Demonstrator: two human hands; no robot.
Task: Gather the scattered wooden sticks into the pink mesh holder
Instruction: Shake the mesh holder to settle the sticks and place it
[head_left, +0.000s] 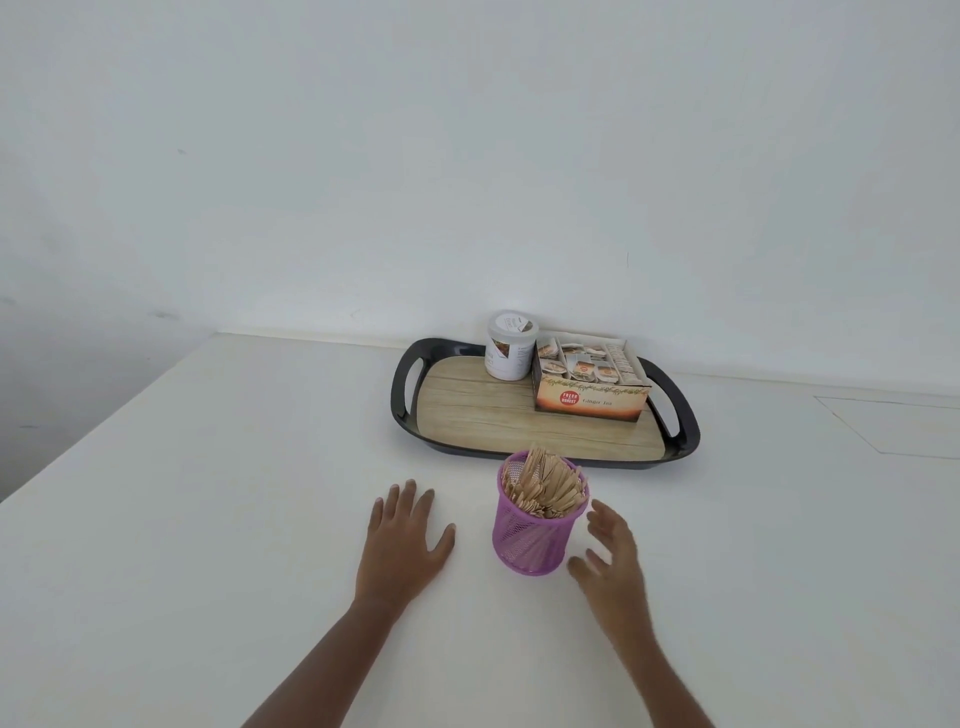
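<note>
The pink mesh holder (535, 538) stands upright on the white table, just in front of the tray. A bundle of wooden sticks (545, 486) fills it and leans toward the right rim. My left hand (405, 540) lies flat on the table to the holder's left, palm down, fingers apart, holding nothing. Just to the holder's right hovers my right hand (613, 561), fingers spread and curved toward its wall, apart from it. No loose sticks show on the table.
A black tray (410, 415) with a wood-grain base lies behind the holder. On it stand a white lidded jar (509, 345) and an open box of ginger tea bags (589, 382). The table's left edge runs diagonally at left; a white wall rises behind.
</note>
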